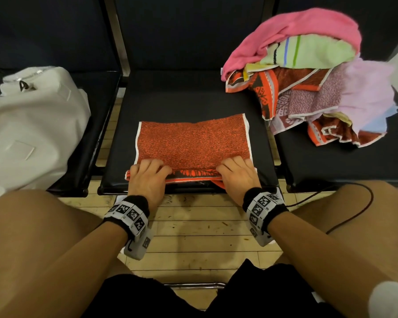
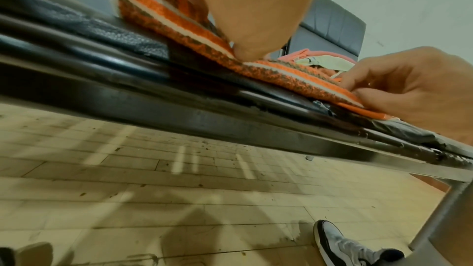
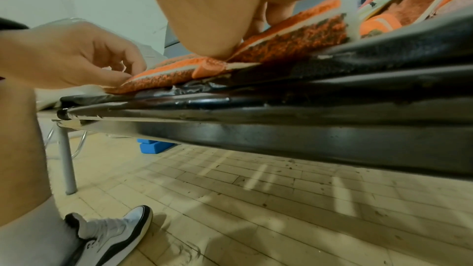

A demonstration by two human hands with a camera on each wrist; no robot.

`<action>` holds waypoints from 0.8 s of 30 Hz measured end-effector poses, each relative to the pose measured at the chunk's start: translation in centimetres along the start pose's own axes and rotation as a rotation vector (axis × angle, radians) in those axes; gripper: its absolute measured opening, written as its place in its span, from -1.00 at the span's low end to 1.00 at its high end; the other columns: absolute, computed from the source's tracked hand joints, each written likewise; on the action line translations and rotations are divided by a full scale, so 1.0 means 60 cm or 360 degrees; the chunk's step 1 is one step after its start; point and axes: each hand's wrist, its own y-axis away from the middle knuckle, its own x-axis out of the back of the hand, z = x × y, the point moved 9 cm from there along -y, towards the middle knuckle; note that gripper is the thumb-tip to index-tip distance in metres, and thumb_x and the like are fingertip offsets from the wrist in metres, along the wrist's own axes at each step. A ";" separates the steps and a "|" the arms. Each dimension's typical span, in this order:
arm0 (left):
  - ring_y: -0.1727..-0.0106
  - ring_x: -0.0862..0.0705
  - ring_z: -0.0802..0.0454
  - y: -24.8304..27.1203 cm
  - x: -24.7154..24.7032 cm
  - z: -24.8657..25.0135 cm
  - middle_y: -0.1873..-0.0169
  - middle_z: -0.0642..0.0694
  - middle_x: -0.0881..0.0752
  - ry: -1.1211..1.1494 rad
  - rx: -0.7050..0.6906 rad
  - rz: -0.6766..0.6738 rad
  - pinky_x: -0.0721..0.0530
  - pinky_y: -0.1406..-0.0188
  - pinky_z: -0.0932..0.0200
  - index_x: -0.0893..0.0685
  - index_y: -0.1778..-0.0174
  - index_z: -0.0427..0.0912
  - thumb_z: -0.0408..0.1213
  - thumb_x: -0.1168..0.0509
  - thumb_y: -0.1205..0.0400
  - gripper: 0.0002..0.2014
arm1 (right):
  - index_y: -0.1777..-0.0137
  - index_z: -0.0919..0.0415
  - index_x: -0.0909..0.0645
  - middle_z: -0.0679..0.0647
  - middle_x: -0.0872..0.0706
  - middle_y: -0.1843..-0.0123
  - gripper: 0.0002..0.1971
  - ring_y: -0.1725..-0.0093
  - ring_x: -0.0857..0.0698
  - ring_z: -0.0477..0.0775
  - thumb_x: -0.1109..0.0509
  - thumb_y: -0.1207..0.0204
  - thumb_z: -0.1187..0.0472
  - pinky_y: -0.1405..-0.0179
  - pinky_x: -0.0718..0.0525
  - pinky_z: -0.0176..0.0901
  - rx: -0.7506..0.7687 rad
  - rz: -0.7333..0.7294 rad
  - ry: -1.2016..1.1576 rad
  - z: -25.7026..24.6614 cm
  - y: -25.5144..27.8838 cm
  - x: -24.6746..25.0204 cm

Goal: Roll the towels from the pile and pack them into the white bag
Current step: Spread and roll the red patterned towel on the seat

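An orange-and-black speckled towel with white edging lies flat on the middle black seat. Its near edge is folded over, showing a patterned orange band. My left hand grips that near edge at the left corner, fingers curled over it and thumb below. My right hand grips the same edge at the right corner. In the left wrist view the towel shows its layered edge under my left hand; the right hand pinches it further along. The white bag sits on the left seat.
A pile of towels, pink on top with striped, purple and orange ones below, covers the right seat. A black cable runs across my right thigh. Wooden floor lies between my knees; my sneaker is below.
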 end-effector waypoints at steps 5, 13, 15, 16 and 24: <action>-0.02 -0.64 -0.23 0.001 -0.005 -0.001 0.02 -0.11 -0.74 0.0088 -0.0009 -0.0029 -0.60 0.03 -0.18 -0.76 -0.05 -0.16 -0.40 -0.39 -0.49 -0.77 | -0.06 0.17 -0.72 0.05 -0.72 -0.02 -0.79 0.02 -0.61 0.18 -0.37 -0.46 0.19 0.03 -0.61 0.08 -0.0040 -0.0025 -0.0137 -0.005 0.011 0.002; -0.09 -0.63 -0.18 0.001 -0.009 -0.008 -0.02 -0.11 -0.76 0.0128 0.0020 -0.0084 -0.60 -0.11 -0.17 -0.72 -0.21 -0.18 -0.14 -0.05 -0.58 -0.56 | -0.11 0.17 -0.71 0.04 -0.74 0.03 -0.49 -0.04 -0.64 0.16 -0.04 -0.66 -0.16 -0.13 -0.62 0.09 -0.0185 -0.0213 -0.0191 0.002 0.008 -0.009; -0.11 -0.61 -0.18 -0.001 -0.009 -0.009 -0.01 -0.11 -0.76 0.0125 0.0045 -0.0101 -0.57 -0.15 -0.18 -0.70 -0.26 -0.18 -0.18 -0.05 -0.58 -0.56 | -0.15 0.13 -0.69 0.03 -0.73 0.05 -0.54 -0.03 -0.63 0.14 -0.07 -0.64 -0.14 -0.16 -0.57 0.06 -0.0213 -0.0237 -0.0206 0.007 0.007 -0.013; -0.11 -0.60 -0.18 -0.001 -0.009 -0.008 -0.01 -0.11 -0.75 0.0116 0.0053 -0.0114 -0.55 -0.14 -0.17 -0.69 -0.27 -0.18 -0.17 -0.04 -0.58 -0.55 | -0.18 0.13 -0.67 0.03 -0.73 0.05 -0.59 -0.02 -0.63 0.16 -0.08 -0.62 -0.04 -0.15 -0.54 0.07 -0.0217 -0.0243 -0.0229 0.007 0.006 -0.012; 0.11 -0.71 -0.20 -0.002 -0.005 -0.006 0.05 -0.11 -0.75 0.0121 0.0099 -0.0213 -0.53 -0.07 -0.14 -0.61 -0.27 -0.10 -0.20 -0.10 -0.57 -0.62 | -0.08 0.03 -0.49 -0.01 -0.56 -0.04 -0.82 0.15 -0.52 0.14 -0.25 -0.53 0.28 0.10 -0.48 0.01 -0.0262 -0.0226 -0.0625 0.024 -0.001 0.000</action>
